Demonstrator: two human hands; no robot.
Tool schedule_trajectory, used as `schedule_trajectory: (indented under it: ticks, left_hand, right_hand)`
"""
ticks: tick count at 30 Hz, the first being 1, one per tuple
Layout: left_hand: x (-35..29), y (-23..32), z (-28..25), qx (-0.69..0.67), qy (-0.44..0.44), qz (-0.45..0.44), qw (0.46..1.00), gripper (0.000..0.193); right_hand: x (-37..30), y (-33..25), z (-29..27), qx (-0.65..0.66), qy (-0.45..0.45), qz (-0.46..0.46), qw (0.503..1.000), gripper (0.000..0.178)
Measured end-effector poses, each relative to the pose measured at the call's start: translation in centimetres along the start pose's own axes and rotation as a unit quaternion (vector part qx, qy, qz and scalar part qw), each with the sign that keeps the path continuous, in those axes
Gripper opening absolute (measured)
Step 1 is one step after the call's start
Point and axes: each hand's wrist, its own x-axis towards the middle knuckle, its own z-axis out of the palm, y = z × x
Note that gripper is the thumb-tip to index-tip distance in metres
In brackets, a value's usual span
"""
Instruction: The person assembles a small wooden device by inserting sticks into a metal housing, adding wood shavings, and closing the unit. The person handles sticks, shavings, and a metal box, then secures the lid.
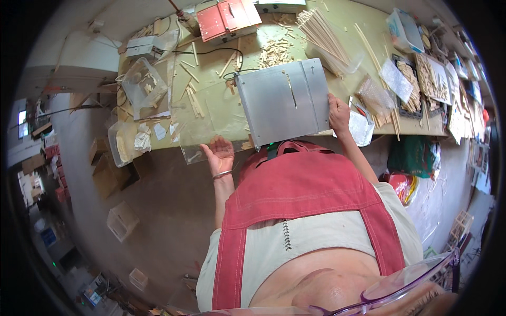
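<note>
A flat grey metal panel (282,102) with a narrow slot lies tilted at the front edge of the workbench, close to my body. My right hand (339,113) is closed on the panel's right edge, fingers curled. Off the panel's lower left, my left hand (219,154) is held palm up with fingers apart and nothing in it. It is nearest to a clear plastic sheet (211,118) at the bench's front. What lies beneath the panel is hidden.
On the green bench (211,79) stand a red metal box (227,21), a heap of short wood pieces (276,51), a bundle of wooden sticks (324,34) and a clear bin (143,87). A black cable (240,57) runs behind the panel. Cardboard boxes (113,171) sit at left.
</note>
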Motion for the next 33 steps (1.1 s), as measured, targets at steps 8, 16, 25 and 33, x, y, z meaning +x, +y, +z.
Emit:
schedule_trajectory:
  ticks: [8,16,25,33]
  left_hand:
    - [-1.2,0.9,0.6,-0.019,-0.071,0.028,0.997,0.043]
    - [-0.3,7.1,1.9,-0.004,-0.124,0.060,0.990,0.033]
    - [4.5,21.8,4.4,-0.051,-0.150,0.101,0.982,0.033]
    - [8.6,34.4,5.9,-0.046,-0.099,0.164,0.980,0.033]
  right_hand:
    - [3.5,-2.8,1.9,0.011,-0.058,-0.053,0.997,0.047]
    - [4.7,-6.6,7.1,-0.036,-0.089,-0.081,0.992,0.046]
    - [3.2,-18.2,18.2,0.153,-0.227,-0.002,0.962,0.034]
    - [3.6,-25.2,31.8,0.159,-0.315,0.052,0.934,0.033]
